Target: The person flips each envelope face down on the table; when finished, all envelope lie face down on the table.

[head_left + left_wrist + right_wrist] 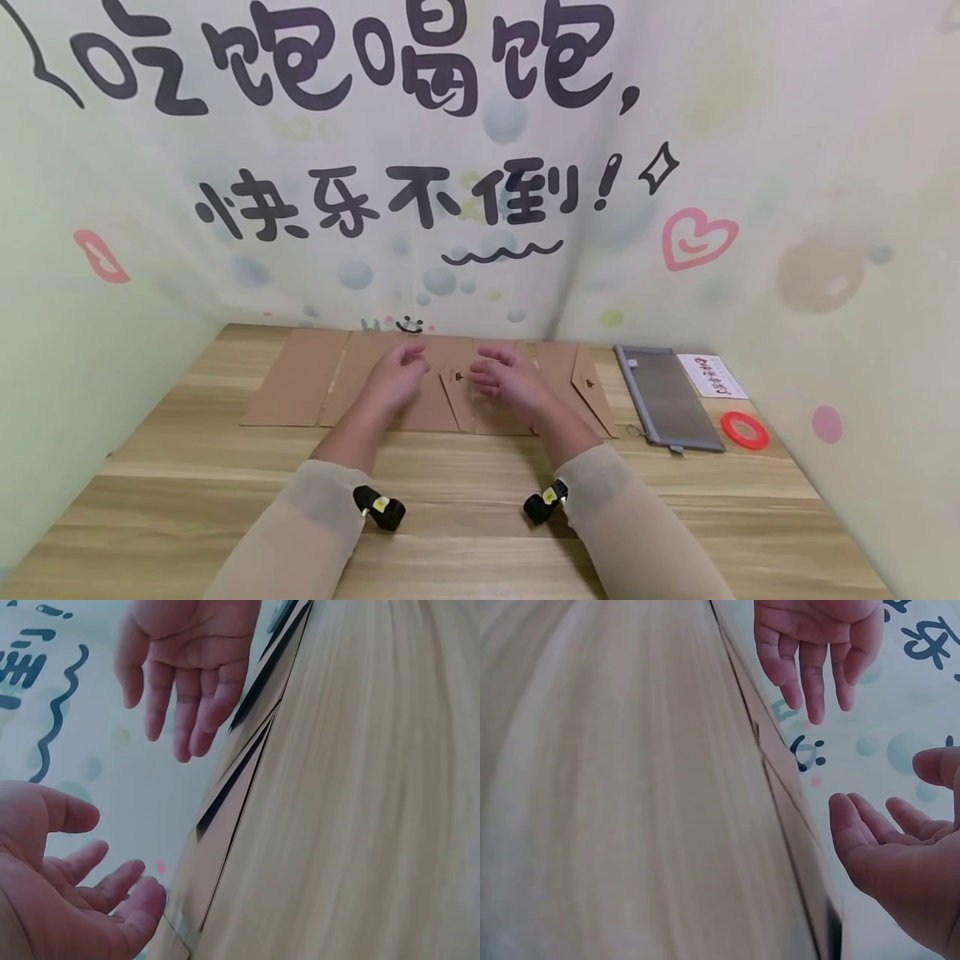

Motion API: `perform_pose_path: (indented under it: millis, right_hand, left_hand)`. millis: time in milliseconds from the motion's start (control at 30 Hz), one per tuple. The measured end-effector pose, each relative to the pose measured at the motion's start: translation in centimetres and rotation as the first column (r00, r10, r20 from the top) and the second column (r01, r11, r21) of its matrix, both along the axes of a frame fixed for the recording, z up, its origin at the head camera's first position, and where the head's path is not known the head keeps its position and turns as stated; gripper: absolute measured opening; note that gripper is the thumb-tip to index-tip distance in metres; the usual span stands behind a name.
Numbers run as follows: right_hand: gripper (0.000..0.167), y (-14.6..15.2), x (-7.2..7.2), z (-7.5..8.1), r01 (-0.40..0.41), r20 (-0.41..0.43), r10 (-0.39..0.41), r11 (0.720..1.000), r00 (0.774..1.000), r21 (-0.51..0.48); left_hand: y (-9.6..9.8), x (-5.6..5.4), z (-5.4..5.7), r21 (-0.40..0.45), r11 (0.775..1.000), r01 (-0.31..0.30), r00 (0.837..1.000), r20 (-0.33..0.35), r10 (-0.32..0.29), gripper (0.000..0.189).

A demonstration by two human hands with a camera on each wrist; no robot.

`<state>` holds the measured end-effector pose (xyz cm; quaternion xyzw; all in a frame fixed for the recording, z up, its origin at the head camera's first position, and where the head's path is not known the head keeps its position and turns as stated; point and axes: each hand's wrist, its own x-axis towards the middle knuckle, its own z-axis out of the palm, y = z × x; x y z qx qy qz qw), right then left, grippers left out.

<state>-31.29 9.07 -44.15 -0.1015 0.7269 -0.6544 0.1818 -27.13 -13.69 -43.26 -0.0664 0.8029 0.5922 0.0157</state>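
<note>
Several brown paper envelopes lie in a row along the back of the table, among them a plain one [292,383] at the left and one with a pointed flap [558,362] at the right. My left hand [397,379] hovers above the middle of the row, its fingers loosely bent around nothing. Facing it, my right hand [513,383] is also raised, palm turned inward and fingers relaxed. Both wrist views show a gap between the left hand [82,892] and the right hand [907,855]; neither holds anything or touches the envelopes. The hands partly cover the middle envelopes in the head view.
Right of the envelopes lie a grey mesh zip pouch [667,400], a white card [711,377] with red writing, and a red ring [745,430], perhaps a tape roll. A printed cloth [337,292] hangs behind the wooden table [457,517].
</note>
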Motion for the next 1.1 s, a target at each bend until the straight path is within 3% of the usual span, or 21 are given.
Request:
perform_pose_path:
  millis: [167,300,667,1100]
  right_hand:
    - [0.056,0.0,-0.1,-0.7,0.014,0.045,-0.013,1.0,0.999,-0.018]
    - [0.056,-0.2,0.2,-0.8,-0.009,0.072,0.014,0.998,0.997,-0.063]
    - [0.055,-0.1,0.5,-0.6,-0.033,0.071,0.039,0.996,0.997,-0.083]
    - [0.052,0.0,0.0,-0.9,0.078,0.071,-0.067,0.983,0.995,-0.167]
  left_hand:
    - [-0.7,0.3,-0.2,-0.05,0.998,0.033,0.999,0.045,-0.031,0.061]
    - [-1.2,0.3,-0.4,-0.1,0.994,0.053,0.998,0.035,-0.049,0.059]
    - [-1.0,0.3,-0.4,-0.08,0.994,0.078,0.996,0.055,-0.074,0.057]
    - [-0.4,0.6,-0.4,-0.074,0.991,0.108,0.994,0.025,-0.106,0.054]
